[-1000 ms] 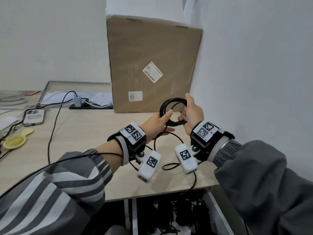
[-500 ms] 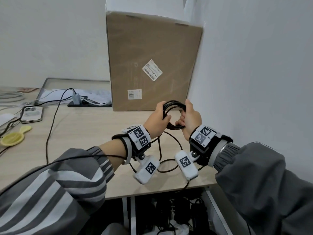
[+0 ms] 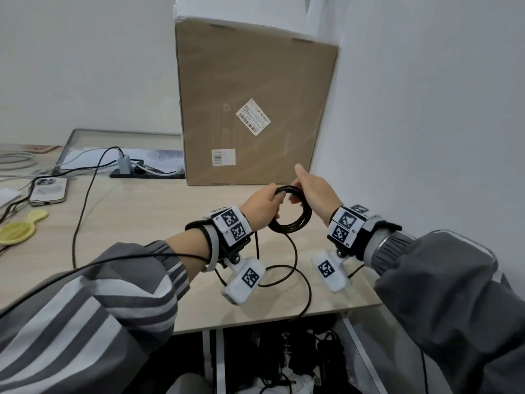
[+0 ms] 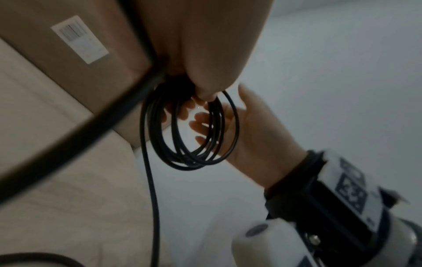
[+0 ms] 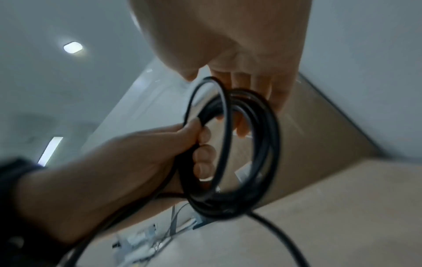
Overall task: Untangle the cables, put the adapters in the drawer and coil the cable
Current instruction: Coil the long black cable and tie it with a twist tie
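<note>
A black cable coil (image 3: 288, 230) hangs in the air in front of the cardboard box. My left hand (image 3: 262, 207) grips its left side with curled fingers, which the right wrist view shows closely as the left hand (image 5: 146, 151) round the coil (image 5: 228, 207). My right hand (image 3: 312, 189) hovers at the coil's top right with straight fingers; in the left wrist view the right hand (image 4: 242, 130) lies open behind the coil (image 4: 189, 162). The loose cable tail (image 3: 295, 268) drops to the table and over its front edge. Under the table, an open drawer (image 3: 284, 362) holds dark adapters.
A tall cardboard box (image 3: 255, 109) stands against the white wall on the right. On the left of the table lie a phone (image 3: 48, 191), a power strip with a charger (image 3: 127, 167), a yellow utensil (image 3: 17, 231) and other cables.
My right hand has let go of the coil and straightened its fingers. The left hand keeps its grip, and the coil has tipped flatter.
</note>
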